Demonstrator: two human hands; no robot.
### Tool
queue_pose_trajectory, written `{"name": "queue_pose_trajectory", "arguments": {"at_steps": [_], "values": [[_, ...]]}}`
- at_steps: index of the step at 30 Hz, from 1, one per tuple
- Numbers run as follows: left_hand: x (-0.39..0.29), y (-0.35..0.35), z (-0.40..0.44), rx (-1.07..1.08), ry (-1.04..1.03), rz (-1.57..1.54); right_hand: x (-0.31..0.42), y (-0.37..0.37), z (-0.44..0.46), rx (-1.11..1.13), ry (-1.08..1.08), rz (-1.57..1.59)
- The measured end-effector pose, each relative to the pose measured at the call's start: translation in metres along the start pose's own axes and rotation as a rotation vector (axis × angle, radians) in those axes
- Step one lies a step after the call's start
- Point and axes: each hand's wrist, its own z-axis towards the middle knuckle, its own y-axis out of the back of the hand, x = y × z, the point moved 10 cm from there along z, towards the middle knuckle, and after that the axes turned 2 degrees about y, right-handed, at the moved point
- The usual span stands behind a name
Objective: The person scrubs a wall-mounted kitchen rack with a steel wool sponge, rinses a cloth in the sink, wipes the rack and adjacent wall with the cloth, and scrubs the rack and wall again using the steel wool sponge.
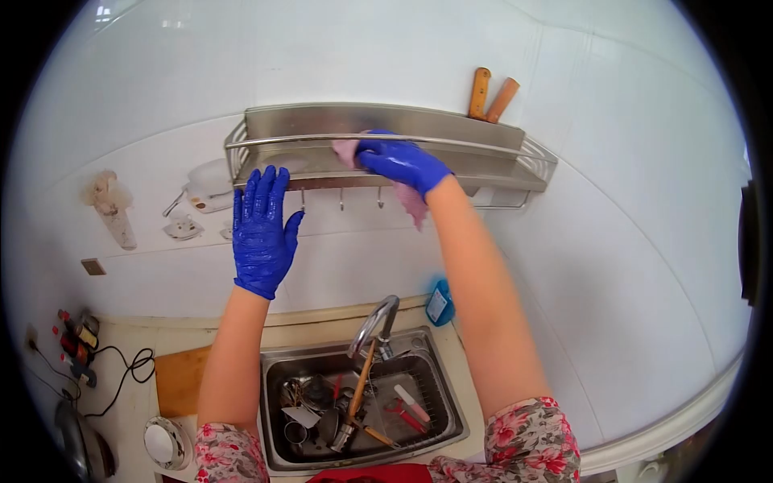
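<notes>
Pink, soft-looking cloth (346,151) lies bunched beneath the blue-gloved right hand (405,163) on the long stainless-steel wall shelf (322,121), which bears a slim metal front rail (298,138). The right hand's fingers curl over the cloth and grip it; a loose corner hangs below the wrist, past the shelf's near edge. The blue-gloved left hand (264,233) is flat, its fingers extended and thumb apart, holding nothing; its fingertips lie at the shelf's left end, though contact cannot be told. The cloth should prove light and limp, best taken as a folded pad with the trailing corner gathered in. The shelf is probably stiff and slick, and the gloves' sheen suggests a slippery touch; the rail offers the surest hold. Small metal hooks (341,201) under the near edge could snag loose fabric. Two brown wooden handles (480,90) stand at the far right, best kept clear of.
</notes>
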Motion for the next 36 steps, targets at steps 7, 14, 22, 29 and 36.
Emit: {"name": "queue_pose_trajectory", "arguments": {"at_steps": [7, 14, 22, 29, 36], "values": [[0.014, -0.013, -0.009, 0.069, 0.07, 0.107, 0.036, -0.005, -0.016, -0.12, 0.044, 0.208], [0.017, -0.008, -0.009, 0.073, 0.057, 0.103, 0.087, -0.064, 0.012, -0.223, 0.363, -0.023], [0.019, -0.003, -0.013, 0.093, 0.074, 0.094, 0.046, -0.016, -0.031, -0.196, 0.035, -0.554], [0.018, -0.003, -0.013, 0.065, 0.09, 0.066, 0.046, -0.001, -0.044, -0.153, 0.238, -0.359], [0.018, 0.0, -0.014, 0.018, 0.048, -0.077, 0.056, -0.048, -0.013, -0.016, -0.246, 0.451]]}}
